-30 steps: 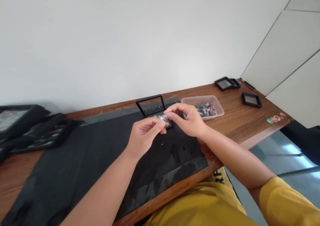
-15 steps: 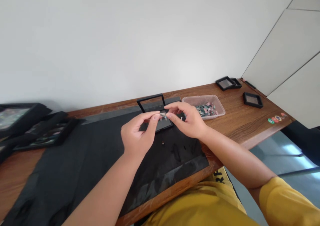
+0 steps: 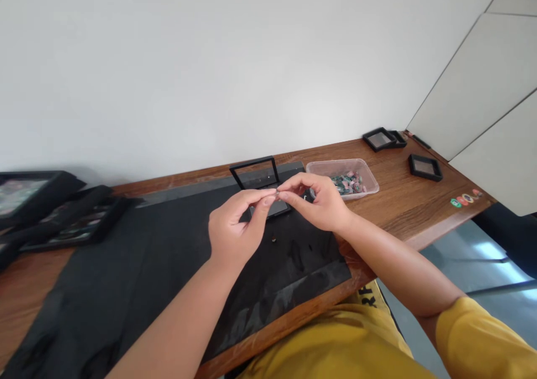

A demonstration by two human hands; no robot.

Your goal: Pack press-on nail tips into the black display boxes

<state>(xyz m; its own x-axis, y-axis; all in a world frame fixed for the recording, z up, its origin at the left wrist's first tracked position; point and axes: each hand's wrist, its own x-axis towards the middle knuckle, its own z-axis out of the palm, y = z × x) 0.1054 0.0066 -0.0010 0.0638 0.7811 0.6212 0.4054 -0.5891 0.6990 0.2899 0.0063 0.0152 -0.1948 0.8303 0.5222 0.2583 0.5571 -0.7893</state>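
My left hand (image 3: 237, 219) and my right hand (image 3: 319, 200) meet at the fingertips, thumbs and forefingers pinched together. Between them is a small, shiny piece, mostly covered by the fingers, so its kind does not show. Just behind and below the hands, a black display case (image 3: 274, 210) with a grey inside lies on the black mat (image 3: 176, 256). Its framed lid (image 3: 254, 165) stands raised at the back. A tiny dark bit (image 3: 274, 238) rests on the mat in front of the case.
To the right, a clear plastic tub (image 3: 371, 180) holds several green and pink stone pieces (image 3: 350, 183). Small black frames (image 3: 425, 167) lie at the far right of the wooden table (image 3: 390, 211). Larger black cases (image 3: 42, 200) are piled at the left. A white wall closes off the back.
My fingertips have drawn closer together over the small piece, which shows less than before. My left hand has shifted slightly to the right.
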